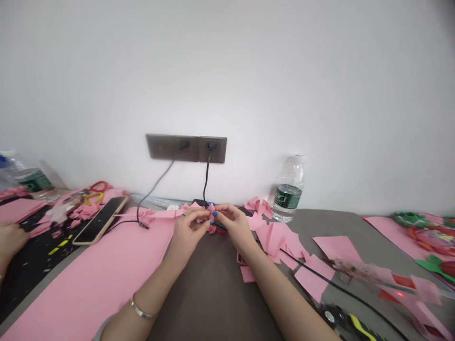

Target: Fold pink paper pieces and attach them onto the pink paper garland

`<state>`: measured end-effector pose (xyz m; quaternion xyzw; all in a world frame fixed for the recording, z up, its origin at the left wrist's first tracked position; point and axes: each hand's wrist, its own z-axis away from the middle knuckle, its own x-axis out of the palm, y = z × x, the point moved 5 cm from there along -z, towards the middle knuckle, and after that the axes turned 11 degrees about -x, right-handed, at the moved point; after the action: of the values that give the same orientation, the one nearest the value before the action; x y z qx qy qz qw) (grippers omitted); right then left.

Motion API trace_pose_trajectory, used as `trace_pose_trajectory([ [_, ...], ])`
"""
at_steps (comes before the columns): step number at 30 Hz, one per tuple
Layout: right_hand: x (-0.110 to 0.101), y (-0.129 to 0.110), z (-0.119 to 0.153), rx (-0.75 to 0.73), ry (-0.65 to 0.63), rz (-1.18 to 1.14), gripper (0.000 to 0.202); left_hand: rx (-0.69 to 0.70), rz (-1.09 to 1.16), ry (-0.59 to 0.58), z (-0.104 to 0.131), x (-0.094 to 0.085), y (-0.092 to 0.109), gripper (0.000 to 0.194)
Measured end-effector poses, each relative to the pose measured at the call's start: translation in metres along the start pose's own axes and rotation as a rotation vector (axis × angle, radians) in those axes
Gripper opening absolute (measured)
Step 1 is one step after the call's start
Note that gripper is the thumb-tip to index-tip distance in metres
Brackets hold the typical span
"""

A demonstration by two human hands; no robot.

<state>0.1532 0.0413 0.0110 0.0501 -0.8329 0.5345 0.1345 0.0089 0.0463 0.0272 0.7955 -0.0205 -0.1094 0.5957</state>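
My left hand and my right hand meet in the middle of the view, above the table's far part. Between their fingertips is a small piece of folded pink paper; both hands pinch it. Its lower part is mostly hidden by my fingers. Just left of my left hand, a large pink paper sheet covers the table. Pink paper scraps lie loosely to the right of my right hand. Something dark and red behind my fingers is too covered to name.
A water bottle stands by the wall. A phone and scissors lie left, near another person's hand. At right are a pink glue gun, its black cable and a black-yellow tool. Sockets hold plugged cords.
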Motion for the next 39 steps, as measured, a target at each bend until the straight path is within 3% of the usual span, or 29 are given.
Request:
trace_pose_trajectory([
  [8,0.002,0.002,0.001,0.036,-0.094,-0.039,0.024,-0.034,0.062,-0.029,0.001,0.002,0.001,0.008],
  [15,0.000,0.002,0.001,0.045,-0.072,-0.048,0.021,-0.112,0.165,-0.061,0.000,0.006,-0.002,0.010],
  [25,0.002,-0.006,-0.001,-0.087,-0.071,0.080,0.016,-0.200,0.251,-0.059,-0.004,0.004,-0.005,0.017],
  [31,0.003,-0.016,0.001,-0.206,-0.050,0.220,0.008,-0.154,0.261,-0.046,-0.005,0.002,-0.004,0.016],
  [39,0.006,-0.018,0.004,-0.171,-0.027,0.173,0.008,-0.097,0.273,-0.028,-0.001,0.001,0.004,0.017],
])
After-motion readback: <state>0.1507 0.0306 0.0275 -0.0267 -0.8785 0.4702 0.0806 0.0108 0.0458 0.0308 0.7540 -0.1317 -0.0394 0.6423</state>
